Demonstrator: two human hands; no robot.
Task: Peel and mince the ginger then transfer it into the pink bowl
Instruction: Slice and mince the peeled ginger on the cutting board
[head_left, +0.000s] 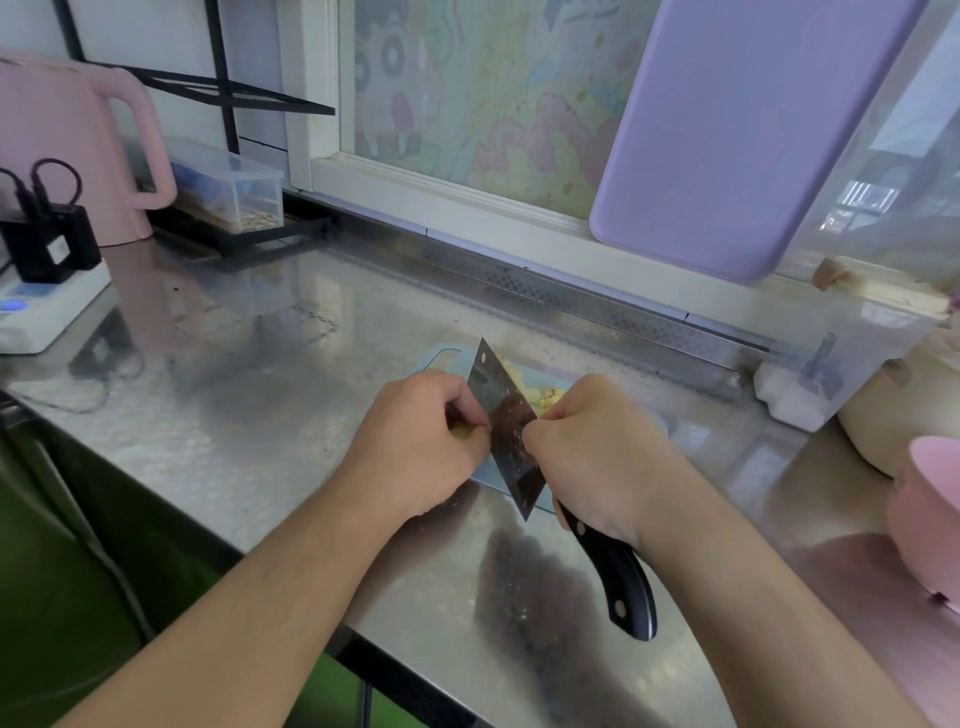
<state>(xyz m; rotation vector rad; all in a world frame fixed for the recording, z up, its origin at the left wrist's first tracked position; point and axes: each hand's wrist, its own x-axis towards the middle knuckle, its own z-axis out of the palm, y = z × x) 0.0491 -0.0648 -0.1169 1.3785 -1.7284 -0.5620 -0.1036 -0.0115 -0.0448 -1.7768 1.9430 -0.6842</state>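
Curled round the black handle, my right hand (587, 457) gripped the cleaver (506, 431), its blade tilted over the small blue cutting board (441, 358) near the bench's (249, 395) front edge. My left hand (415, 441) pinched a piece of ginger (462, 430) against the blade's left face. Minced ginger (535, 392) lay heaped on the board behind the blade. Bare steel stretched left toward the power strip (47, 312) and back to the window rail. The pink bowl (930, 514) sat at the right edge; I could not see inside. A clear box (234, 187) stood at the back left corner.
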